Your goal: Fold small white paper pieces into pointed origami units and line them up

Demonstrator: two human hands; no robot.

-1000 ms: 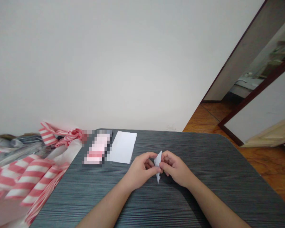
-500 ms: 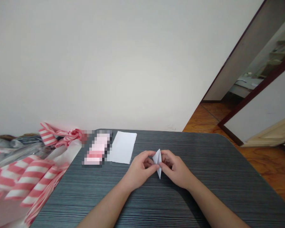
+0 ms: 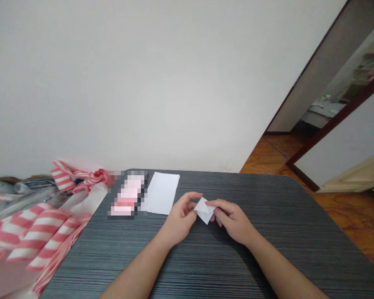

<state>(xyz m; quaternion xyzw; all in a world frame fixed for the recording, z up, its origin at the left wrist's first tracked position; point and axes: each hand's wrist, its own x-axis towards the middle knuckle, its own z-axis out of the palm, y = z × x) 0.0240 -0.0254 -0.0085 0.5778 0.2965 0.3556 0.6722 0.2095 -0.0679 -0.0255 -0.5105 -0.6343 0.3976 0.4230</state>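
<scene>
A small folded piece of white paper (image 3: 205, 211), diamond-shaped with crease lines showing, is held just above the dark table (image 3: 205, 265). My right hand (image 3: 232, 218) pinches its right corner, index finger on top and thumb at the near side. At the left corner, my left hand (image 3: 181, 220) has its thumb against the paper's edge, while its index finger stretches out above and apart from it. The left hand's other fingers curl behind and are partly hidden.
A stack of white paper sheets (image 3: 162, 193) lies beyond my left hand, beside a blurred-out pink and white item (image 3: 129, 195). Red-and-white striped cloth (image 3: 46, 228) is heaped left of the table. The wall (image 3: 174, 104) borders its far edge.
The folded paper has turned from a narrow upright shape to a flat-facing diamond. My left index finger has lifted off it, and my right index finger now lies across its face.
</scene>
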